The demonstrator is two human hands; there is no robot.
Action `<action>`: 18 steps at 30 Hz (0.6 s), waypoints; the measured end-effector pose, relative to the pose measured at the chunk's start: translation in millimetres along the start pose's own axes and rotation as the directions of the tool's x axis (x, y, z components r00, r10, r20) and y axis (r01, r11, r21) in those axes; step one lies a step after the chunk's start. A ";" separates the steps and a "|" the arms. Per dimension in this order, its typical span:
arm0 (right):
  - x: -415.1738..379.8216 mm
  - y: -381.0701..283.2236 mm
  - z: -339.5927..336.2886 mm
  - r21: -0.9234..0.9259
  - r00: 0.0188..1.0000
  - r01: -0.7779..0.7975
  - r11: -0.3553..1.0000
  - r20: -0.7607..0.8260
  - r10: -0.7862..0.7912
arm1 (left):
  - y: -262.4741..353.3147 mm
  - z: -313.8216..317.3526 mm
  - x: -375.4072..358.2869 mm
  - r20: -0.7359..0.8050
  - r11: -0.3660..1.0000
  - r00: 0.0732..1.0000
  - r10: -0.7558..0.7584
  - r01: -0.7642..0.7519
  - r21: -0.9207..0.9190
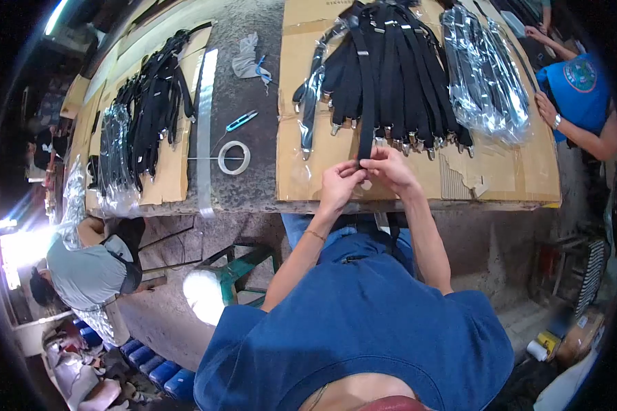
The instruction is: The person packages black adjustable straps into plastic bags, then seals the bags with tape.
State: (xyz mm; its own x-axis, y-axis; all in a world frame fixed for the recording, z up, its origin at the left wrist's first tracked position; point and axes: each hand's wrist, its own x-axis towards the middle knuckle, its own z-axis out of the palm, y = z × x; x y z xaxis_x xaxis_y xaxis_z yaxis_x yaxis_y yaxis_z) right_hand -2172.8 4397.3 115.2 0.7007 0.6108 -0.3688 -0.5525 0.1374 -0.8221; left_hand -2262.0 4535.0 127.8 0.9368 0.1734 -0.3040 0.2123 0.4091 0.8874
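Black suspenders point(397, 82) with metal clips lie in a fanned pile on the cardboard in front of me. One strap point(365, 89) runs from the pile toward me, and its near end is between my two hands. My left hand point(341, 185) pinches that end from the left. From the right, my right hand point(389, 169) has its fingertips closed on the same strap end, touching the left fingers. The tip itself is mostly hidden by my fingers. A clear plastic sleeve with a suspender point(310, 103) lies left of the pile.
Bagged suspenders point(487, 75) lie to the right, near a co-worker in blue point(579, 89). Left on the table are thread snips point(241, 121), a tape roll point(234, 158), a grey glove point(249, 58) and more suspenders point(151, 103). A green stool point(243, 270) stands below; another person point(92, 264) bends at left.
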 end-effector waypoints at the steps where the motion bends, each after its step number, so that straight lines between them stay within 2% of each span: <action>1: 1.0 -0.2 -0.6 0.036 0.999 -0.026 0.999 0.028 0.025 | -1.5 1.2 2.0 -0.009 1.000 1.000 0.017 -0.017 -0.001; 2: 3.2 -0.3 -2.4 0.071 0.997 -0.053 0.996 0.058 0.049 | -3.4 2.8 2.2 -0.019 0.999 1.000 0.004 -0.005 -0.040; 3: 7.1 4.1 -9.8 0.032 0.990 -0.048 0.998 0.134 0.044 | -4.0 1.9 1.3 -0.026 0.997 1.000 -0.013 0.010 -0.078; 4: 3.8 -10.2 3.5 0.027 0.989 -0.043 0.999 0.142 0.039 | -3.0 -1.4 0.1 -0.029 0.997 1.000 -0.002 -0.001 -0.078; 6: -6.6 -35.2 22.7 0.098 0.996 -0.087 0.991 -0.016 0.089 | 0.3 -5.1 -5.2 0.043 0.999 0.998 -0.049 0.048 0.024; 7: 3.0 -30.1 17.0 -0.001 0.999 -0.026 1.000 -0.033 0.026 | 2.6 -4.0 -8.9 0.021 0.998 0.998 -0.056 0.056 0.008; 8: 10.7 -27.3 11.4 -0.003 0.999 -0.026 1.000 -0.036 0.026 | 5.1 -3.8 -11.4 0.023 0.998 0.998 -0.057 0.057 0.006; 10: 16.9 -29.9 12.6 0.049 0.997 0.002 0.999 0.077 -0.006 | 7.7 -6.3 -15.3 -0.017 0.995 0.998 -0.054 0.055 0.080; 11: 17.1 -28.7 14.7 -0.001 0.999 0.031 1.000 0.032 -0.031 | 4.4 -10.2 -13.8 -0.021 0.995 0.998 -0.052 0.053 0.080; 13: 19.9 -27.5 20.5 -0.035 0.999 0.051 0.998 0.020 -0.051 | 0.7 -16.2 -9.1 0.054 0.960 0.995 0.084 -0.095 0.263; 18: 19.5 -29.1 27.5 -0.123 0.993 0.111 0.986 -0.035 -0.116 | 18.1 -15.2 -7.5 -0.003 0.975 1.000 -0.016 0.017 0.222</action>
State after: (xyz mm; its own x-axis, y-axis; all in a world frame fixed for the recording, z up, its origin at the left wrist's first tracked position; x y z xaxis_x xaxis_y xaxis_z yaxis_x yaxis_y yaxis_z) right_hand -2155.5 4426.7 143.8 0.7755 0.5633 -0.2853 -0.4112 0.1076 -0.9052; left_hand -2269.5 4554.8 140.8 0.9323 0.1693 -0.3195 0.2842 0.2031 0.9370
